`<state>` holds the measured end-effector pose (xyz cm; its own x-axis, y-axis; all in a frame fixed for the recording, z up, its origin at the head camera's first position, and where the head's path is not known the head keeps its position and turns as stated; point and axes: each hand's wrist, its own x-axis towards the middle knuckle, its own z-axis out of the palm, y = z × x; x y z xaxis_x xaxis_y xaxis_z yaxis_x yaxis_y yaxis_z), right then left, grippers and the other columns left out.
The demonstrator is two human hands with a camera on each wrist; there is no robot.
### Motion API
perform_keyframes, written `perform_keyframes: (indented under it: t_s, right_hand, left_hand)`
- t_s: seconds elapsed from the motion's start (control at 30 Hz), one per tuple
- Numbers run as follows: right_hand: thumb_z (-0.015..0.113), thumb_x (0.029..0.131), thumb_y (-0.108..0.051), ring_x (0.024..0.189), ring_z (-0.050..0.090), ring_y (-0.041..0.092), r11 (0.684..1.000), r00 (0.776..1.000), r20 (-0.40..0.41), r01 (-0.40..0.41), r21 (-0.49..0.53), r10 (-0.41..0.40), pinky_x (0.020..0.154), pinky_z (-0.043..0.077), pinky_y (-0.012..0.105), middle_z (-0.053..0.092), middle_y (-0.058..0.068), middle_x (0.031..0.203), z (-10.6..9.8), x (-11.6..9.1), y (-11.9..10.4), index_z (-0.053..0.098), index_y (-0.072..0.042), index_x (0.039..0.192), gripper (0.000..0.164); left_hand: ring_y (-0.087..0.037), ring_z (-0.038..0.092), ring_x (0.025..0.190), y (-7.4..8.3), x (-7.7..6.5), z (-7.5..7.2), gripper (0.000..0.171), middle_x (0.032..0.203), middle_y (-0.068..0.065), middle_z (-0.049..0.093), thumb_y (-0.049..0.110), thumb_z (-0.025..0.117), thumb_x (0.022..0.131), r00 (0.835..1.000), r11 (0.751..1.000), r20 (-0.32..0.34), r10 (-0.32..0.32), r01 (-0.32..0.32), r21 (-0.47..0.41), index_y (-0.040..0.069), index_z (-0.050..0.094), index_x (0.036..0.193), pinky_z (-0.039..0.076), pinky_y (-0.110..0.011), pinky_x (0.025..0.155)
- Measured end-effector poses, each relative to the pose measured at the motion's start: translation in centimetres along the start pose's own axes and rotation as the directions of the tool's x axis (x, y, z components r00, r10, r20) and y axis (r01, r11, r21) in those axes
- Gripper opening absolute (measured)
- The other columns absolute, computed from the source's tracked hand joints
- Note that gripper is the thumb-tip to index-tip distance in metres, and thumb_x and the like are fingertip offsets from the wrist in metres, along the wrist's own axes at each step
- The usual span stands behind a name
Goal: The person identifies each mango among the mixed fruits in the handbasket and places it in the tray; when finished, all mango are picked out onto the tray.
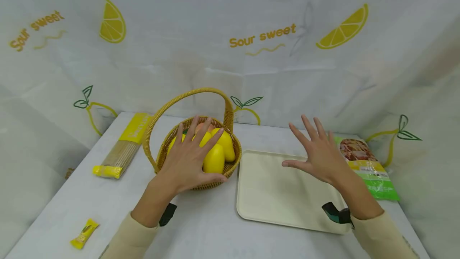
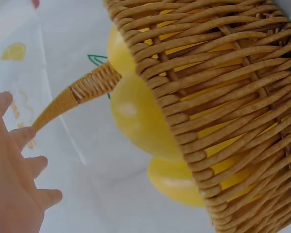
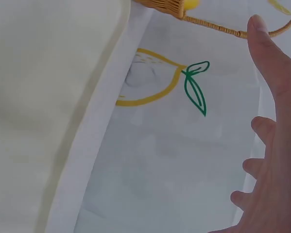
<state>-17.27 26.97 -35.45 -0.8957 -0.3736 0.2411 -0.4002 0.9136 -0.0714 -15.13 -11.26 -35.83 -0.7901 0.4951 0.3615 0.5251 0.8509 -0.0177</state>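
My left hand (image 1: 185, 161) is spread wide above a wicker basket (image 1: 235, 167) with a tall arched handle (image 1: 205, 90). In the basket lie several yellow mangoes (image 1: 214, 159) and a pinkish-orange fruit (image 1: 203, 128), partly hidden behind the fingers. In the left wrist view the woven side (image 2: 223, 97) of the basket fills the right, and the left hand (image 2: 14, 174) appears at the left edge with its fingers apart. My right hand (image 1: 321, 157), fingers spread and holding nothing, hovers over a cream rectangular tray (image 1: 273, 191).
A pack of dried noodles (image 1: 123, 147) lies left of the basket. A small yellow wrapped snack (image 1: 84, 234) sits at the front left. Right of the tray is a green and yellow food bag (image 1: 373, 171). A white curtain (image 1: 179, 51) with lemon prints hangs behind the table.
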Motion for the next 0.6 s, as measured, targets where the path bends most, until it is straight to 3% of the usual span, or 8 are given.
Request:
perform_keyframes:
  t_s: [0.17, 0.43, 0.6]
  right_hand:
    - [0.073, 0.079, -0.069, 0.154, 0.021, 0.049, 0.998, 0.998, -0.017, 0.057, -0.009, -0.057, 0.113, 0.029, 0.081, 0.019, 0.016, 0.171, -0.4, 1.0, -0.8, 0.025, -0.026, 0.163, 0.106]
    - [0.072, 0.083, -0.066, 0.152, 0.028, 0.048, 0.996, 0.996, 0.020, 0.084, 0.035, -0.085, 0.117, 0.033, 0.073, 0.025, 0.017, 0.169, -0.4, 2.2, -2.2, 0.025, -0.023, 0.164, 0.102]
    - [0.072, 0.086, -0.063, 0.148, 0.034, 0.047, 0.990, 0.995, 0.055, 0.078, 0.119, -0.085, 0.111, 0.042, 0.073, 0.028, 0.015, 0.168, -0.5, 3.1, -3.2, 0.026, -0.024, 0.163, 0.098]
  left_hand:
    - [-0.039, 0.013, 0.160, -0.1, -0.5, -0.5, 0.116, 0.172, -0.009, 0.016, 0.096, 0.050, 0.072, 0.999, 1.000, -0.048, 0.017, -0.016, 0.026, 0.033, 0.020, 0.164, 0.023, -0.072, 0.125]
    - [-0.040, 0.019, 0.158, -0.5, -1.4, -0.7, 0.114, 0.169, -0.011, 0.025, 0.099, 0.041, 0.073, 0.997, 1.000, -0.078, 0.015, -0.015, 0.000, 0.031, 0.024, 0.163, 0.027, -0.070, 0.124]
    - [-0.038, 0.025, 0.156, -0.5, -1.9, -1.2, 0.115, 0.168, -0.010, 0.027, 0.095, 0.053, 0.072, 0.994, 1.000, -0.106, 0.022, -0.024, -0.016, 0.031, 0.025, 0.163, 0.027, -0.067, 0.126]
